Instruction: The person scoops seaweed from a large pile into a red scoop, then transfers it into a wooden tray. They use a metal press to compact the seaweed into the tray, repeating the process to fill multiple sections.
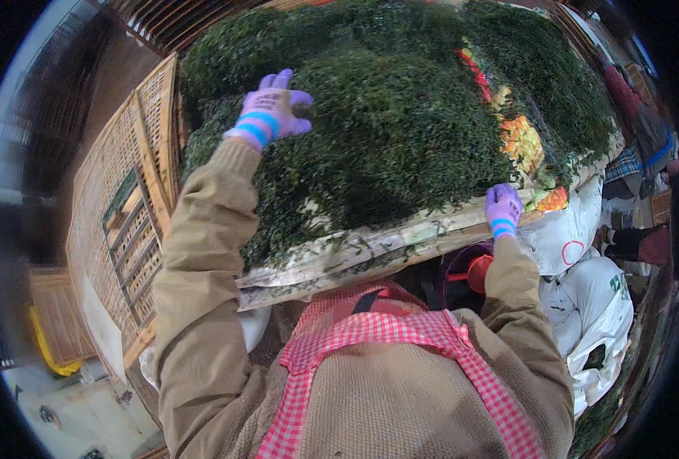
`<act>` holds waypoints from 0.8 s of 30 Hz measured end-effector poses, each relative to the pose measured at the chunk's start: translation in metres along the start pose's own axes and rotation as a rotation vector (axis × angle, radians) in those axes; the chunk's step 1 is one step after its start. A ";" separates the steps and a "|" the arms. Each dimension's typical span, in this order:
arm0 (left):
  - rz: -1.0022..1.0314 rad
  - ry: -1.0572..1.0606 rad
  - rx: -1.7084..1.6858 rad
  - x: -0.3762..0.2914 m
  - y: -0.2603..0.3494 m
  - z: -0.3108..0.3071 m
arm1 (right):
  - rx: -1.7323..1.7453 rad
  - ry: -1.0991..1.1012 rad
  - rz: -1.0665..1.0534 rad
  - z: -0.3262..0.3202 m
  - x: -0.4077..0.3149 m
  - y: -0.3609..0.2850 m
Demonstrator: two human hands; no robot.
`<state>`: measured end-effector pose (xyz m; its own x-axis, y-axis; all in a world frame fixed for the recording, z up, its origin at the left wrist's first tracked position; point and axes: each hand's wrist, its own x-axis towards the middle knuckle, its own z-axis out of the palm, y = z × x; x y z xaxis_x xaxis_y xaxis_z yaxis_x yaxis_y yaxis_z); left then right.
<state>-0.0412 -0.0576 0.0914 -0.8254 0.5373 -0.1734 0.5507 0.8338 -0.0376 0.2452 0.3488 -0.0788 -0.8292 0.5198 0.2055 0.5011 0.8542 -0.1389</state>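
A thick heap of dark green leafy plant matter [374,115] covers the table in front of me. My left hand [273,109], in a purple glove with blue bands, is spread over the heap's left part, fingers apart and nothing in them. At the near edge, toward the right, my right hand [503,206] in a matching glove has its fingers curled by the pale table edge [431,221]; whether something is inside them is hidden. Just beyond it, a colourful printed sheet [522,143] shows between parts of the heap.
Left of the heap stands a wood-framed lattice panel [116,132]. A purple bucket [451,275] with a red scoop-like item [478,273] sits below the right edge. White sacks [592,304] lie at the right, where another person [643,115] is partly visible.
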 end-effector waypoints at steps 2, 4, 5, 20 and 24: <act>-0.059 -0.076 -0.031 0.025 0.033 0.005 | 0.055 0.052 -0.004 0.006 -0.002 0.002; -0.266 -0.077 -0.253 0.044 0.057 0.016 | 0.094 0.104 -0.001 0.006 -0.003 0.002; -0.365 -0.093 -0.364 0.052 0.065 0.021 | 0.093 0.085 0.013 0.004 -0.004 0.001; 0.040 0.368 0.078 0.050 0.037 -0.113 | 0.146 0.116 -0.008 -0.002 -0.006 -0.003; 0.115 0.635 0.125 0.038 0.034 -0.163 | 0.118 0.069 0.005 0.005 -0.006 0.001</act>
<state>-0.0738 0.0115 0.2440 -0.6522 0.6243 0.4300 0.6184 0.7662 -0.1745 0.2498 0.3463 -0.0851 -0.8056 0.5271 0.2704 0.4692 0.8464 -0.2520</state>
